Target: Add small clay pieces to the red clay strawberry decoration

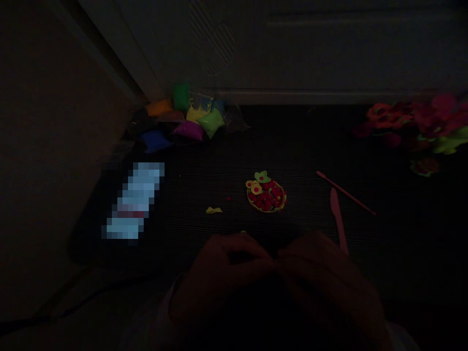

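Fingertips of your left hand (226, 273) and right hand (325, 278) met in a pinch; whatever lay between them was too dark to tell. Round flowered piece (267, 199), red-filled, sat on the dark bench (292, 151) just beyond your hands. Pink knife (338, 217) lay near your right.

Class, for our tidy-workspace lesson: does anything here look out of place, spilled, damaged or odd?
Yes: a yellow scrap and a tiny red bit lie loose on the dark table, apart from the flower-trimmed round piece, like stray leftovers. No spill or damage shows, though the picture is dim.
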A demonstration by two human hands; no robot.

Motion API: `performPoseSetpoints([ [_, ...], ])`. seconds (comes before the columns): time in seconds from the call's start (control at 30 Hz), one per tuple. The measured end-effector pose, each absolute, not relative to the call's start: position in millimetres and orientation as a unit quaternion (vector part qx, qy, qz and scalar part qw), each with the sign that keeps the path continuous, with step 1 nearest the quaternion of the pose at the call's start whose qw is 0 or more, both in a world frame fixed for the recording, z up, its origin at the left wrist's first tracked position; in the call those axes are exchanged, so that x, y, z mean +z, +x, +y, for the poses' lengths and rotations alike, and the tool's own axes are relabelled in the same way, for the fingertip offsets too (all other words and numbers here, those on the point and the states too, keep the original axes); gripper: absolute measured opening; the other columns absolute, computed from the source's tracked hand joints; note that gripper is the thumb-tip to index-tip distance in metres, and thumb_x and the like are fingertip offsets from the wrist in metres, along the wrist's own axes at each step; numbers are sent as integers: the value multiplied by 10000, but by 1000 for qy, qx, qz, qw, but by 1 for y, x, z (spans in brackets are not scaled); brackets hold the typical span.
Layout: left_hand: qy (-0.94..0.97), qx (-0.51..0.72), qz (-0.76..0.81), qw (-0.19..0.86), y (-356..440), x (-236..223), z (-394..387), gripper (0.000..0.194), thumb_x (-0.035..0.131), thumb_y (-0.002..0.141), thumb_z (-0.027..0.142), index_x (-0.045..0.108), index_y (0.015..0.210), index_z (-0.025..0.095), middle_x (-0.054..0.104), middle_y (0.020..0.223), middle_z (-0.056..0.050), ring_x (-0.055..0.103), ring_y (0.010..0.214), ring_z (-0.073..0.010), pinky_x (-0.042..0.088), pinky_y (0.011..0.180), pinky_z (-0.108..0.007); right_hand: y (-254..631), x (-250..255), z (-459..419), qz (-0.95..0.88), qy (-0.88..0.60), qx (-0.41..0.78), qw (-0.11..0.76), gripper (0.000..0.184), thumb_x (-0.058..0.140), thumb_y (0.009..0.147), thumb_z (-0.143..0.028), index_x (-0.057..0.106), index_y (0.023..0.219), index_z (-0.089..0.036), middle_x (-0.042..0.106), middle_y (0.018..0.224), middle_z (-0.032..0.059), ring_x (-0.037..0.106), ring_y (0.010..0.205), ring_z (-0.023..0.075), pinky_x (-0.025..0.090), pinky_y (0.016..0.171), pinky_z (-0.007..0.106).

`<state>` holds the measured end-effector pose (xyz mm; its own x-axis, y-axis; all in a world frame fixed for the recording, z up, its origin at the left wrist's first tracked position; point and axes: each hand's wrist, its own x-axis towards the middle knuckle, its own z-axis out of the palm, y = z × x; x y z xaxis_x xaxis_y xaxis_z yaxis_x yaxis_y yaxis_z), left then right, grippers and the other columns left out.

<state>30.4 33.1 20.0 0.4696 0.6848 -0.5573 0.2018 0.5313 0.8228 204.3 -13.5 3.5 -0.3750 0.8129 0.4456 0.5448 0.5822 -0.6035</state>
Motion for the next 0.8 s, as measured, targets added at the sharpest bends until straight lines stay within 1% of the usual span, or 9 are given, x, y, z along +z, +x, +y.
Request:
performPoseSetpoints([
  [0.1,420,181,494,739,30,19,31,72,637,674,171,663,613,198,591,636,62,508,615,-60,376,586,-160,197,5,-14,-738,-478,222,422,132,542,733,-90,559,823,-185,637,747,14,596,691,117,493,584,226],
  [0.2,377,217,513,740,27,17,31,70,637,678,181,642,611,200,564,605,78,474,572,-41,356,543,-144,193,6,-16,-622,-535,294,490,136,521,731,-91,547,758,-222,625,721,-19,606,696,96,497,564,163],
  [0.33,360,240,497,752,25,15,29,49,652,670,197,638,624,199,558,619,75,472,574,-43,356,537,-146,190,2,-19,-535,-529,385,534,177,550,705,-64,560,743,-236,652,745,-37,621,695,91,506,589,156],
  [0.47,378,241,470,760,24,12,28,51,645,677,180,640,629,196,547,617,70,467,573,-41,352,538,-140,187,1,-19,-497,-500,414,575,204,582,677,-44,579,719,-243,659,700,-39,623,647,103,510,551,180],
  [0.57,387,246,462,759,23,11,27,69,638,682,181,636,615,197,540,619,67,461,567,-44,349,531,-146,188,3,-18,-484,-528,409,566,260,609,665,-52,621,792,-278,675,688,-58,636,620,95,519,550,158],
  [0.63,394,250,470,749,21,11,28,72,639,675,177,639,606,198,542,625,64,468,576,-51,354,541,-155,191,3,-18,-499,-552,404,532,307,613,685,-79,631,880,-316,686,696,-77,641,605,80,518,557,131],
  [0.67,395,251,475,745,20,11,28,73,640,670,174,639,601,198,542,625,62,472,580,-54,356,547,-159,193,3,-18,-518,-556,402,511,303,605,702,-95,636,895,-327,689,708,-80,644,616,77,519,570,124],
  [0.8,387,269,490,734,16,11,31,80,638,657,159,640,587,196,534,618,59,467,571,-56,352,542,-166,200,3,-17,-588,-549,390,447,209,552,758,-137,657,789,-315,685,746,-74,645,689,81,516,620,121],
])
